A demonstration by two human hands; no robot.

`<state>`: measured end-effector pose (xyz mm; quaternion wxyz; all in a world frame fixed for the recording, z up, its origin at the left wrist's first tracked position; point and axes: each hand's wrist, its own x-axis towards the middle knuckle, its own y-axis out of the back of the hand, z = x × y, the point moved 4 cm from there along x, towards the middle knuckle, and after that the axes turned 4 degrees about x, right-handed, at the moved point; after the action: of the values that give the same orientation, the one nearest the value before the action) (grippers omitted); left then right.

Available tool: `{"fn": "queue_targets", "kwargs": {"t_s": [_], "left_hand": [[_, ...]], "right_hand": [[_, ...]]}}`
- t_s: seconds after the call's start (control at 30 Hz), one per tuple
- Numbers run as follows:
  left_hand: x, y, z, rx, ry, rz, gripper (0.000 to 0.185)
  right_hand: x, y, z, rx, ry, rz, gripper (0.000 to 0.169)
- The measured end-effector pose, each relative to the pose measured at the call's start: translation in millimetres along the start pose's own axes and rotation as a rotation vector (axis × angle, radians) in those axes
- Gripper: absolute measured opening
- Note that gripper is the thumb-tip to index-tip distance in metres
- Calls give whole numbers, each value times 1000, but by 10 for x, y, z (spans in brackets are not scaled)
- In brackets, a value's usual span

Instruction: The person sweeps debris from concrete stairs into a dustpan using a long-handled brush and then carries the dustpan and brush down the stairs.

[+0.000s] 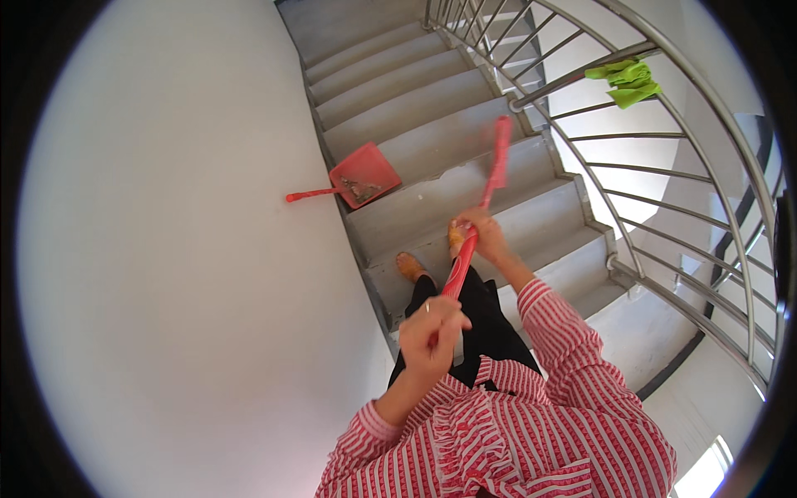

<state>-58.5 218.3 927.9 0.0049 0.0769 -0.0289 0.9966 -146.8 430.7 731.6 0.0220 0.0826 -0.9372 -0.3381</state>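
Both hands grip the red handle of a broom [461, 264]. My left hand [431, 333], wearing a ring, is wrapped around the upper end of the handle near my waist. Farther down the handle, my right hand [489, 239] closes around it. The red broom head [502, 146] is blurred and lies over the steps toward the railing side; whether it touches the stair cannot be told. A red dustpan [373, 168] rests on a step against the left wall, with debris [359, 190] in it and its short handle [311, 195] pointing at the wall.
Grey concrete steps [398, 103] run down and away from my sandalled feet [410, 266]. A white wall [187, 218] borders them on the left. On the right stands a curved metal railing [641, 168] with a green cloth [629, 81] hung over it. A small pale speck [420, 197] lies on a step.
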Motion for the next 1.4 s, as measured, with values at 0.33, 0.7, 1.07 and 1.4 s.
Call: {"fn": "queue_targets", "kwargs": {"t_s": [0.33,0.7,1.07,1.4], "left_hand": [[48,-199,226,174,275,183,20],[442,-1153,960,517,-170,-243,10],[554,-1125,1256,126,-65,183,23],[821,-1370,643,-110,395,132,30]], "right_hand": [[-128,-568,45,190,246,-7,17],[114,-301,-846,636,140,-128,9],[147,1377,-584,-31,72,-187,14],[-229,1425,180,-264,-153,-181,15]]}}
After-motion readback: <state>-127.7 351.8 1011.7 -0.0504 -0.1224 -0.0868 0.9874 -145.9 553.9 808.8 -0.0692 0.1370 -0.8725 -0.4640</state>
